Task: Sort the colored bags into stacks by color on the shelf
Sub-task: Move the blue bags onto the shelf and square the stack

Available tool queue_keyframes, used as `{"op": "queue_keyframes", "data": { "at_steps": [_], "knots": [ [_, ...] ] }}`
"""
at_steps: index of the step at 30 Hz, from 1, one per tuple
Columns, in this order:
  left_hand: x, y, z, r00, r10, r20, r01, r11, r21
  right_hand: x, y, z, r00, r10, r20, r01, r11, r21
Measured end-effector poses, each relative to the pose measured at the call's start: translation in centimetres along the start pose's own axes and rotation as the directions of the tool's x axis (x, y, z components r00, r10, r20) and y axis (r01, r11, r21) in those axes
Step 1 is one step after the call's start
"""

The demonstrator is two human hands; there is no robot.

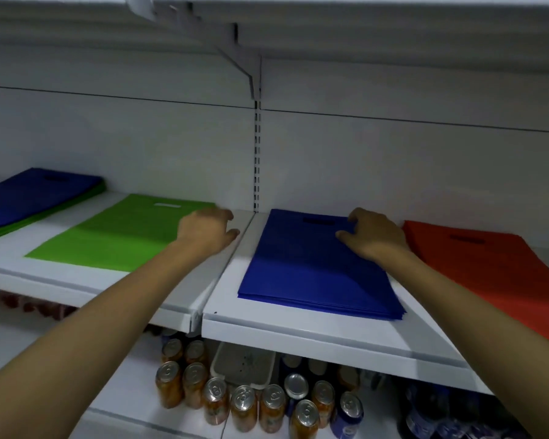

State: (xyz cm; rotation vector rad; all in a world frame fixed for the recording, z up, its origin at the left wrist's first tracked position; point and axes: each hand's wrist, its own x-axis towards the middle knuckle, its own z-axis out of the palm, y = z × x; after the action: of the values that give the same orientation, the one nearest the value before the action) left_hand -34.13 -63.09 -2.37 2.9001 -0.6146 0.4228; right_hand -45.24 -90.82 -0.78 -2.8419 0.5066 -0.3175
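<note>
Nothing legible anywhere: the drink cans [244, 403] below the shelf [298, 327] show labels too blurred to read.

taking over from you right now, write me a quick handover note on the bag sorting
Left hand: open, holding nothing, at the right edge of the green stack.
Right hand: rests on the blue stack near its handle cutout, fingers bent; whether it pinches the top bag is unclear.
Layout on the shelf, left to right: mixed pile, green stack, blue stack, red stack.
Done: the green, blue and red stacks each show one color.
Left: the mixed pile, blue bags lying on green ones, probably needs splitting onto the matching stacks.
</note>
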Motion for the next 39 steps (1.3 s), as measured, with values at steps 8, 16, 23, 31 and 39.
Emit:
{"op": "queue_keyframes", "data": {
  "at_steps": [8, 16, 23, 31, 39],
  "knots": [
    [-2.7, -7.9, -6.5, 0.990, -0.105, -0.094, 0.127, 0.952, 0.278, 2.0, -14.5, 0.9, 0.932, -0.361, 0.034, 0.362, 0.931, -0.038],
    [-10.6, -20.9, -10.7, 0.937, -0.329, -0.120, 0.350, 0.877, 0.329, -0.9, -30.8, 4.6, 0.802, -0.597, 0.026, 0.598, 0.801, -0.028],
    [-19.4, -34.3, -14.0, 0.883, -0.440, -0.166, 0.470, 0.824, 0.315, -4.6, -45.6, 8.1, 0.707, -0.703, 0.074, 0.702, 0.711, 0.046],
    [-26.3, -47.8, -18.1, 0.819, -0.565, -0.099, 0.566, 0.767, 0.302, -10.0, -62.3, 11.9, 0.590, -0.804, 0.078, 0.804, 0.594, 0.031],
    [-26.7, -55.1, -19.0, 0.804, -0.589, -0.078, 0.578, 0.745, 0.331, -11.1, -70.0, 12.3, 0.600, -0.797, 0.067, 0.793, 0.604, 0.076]
  ]
}}
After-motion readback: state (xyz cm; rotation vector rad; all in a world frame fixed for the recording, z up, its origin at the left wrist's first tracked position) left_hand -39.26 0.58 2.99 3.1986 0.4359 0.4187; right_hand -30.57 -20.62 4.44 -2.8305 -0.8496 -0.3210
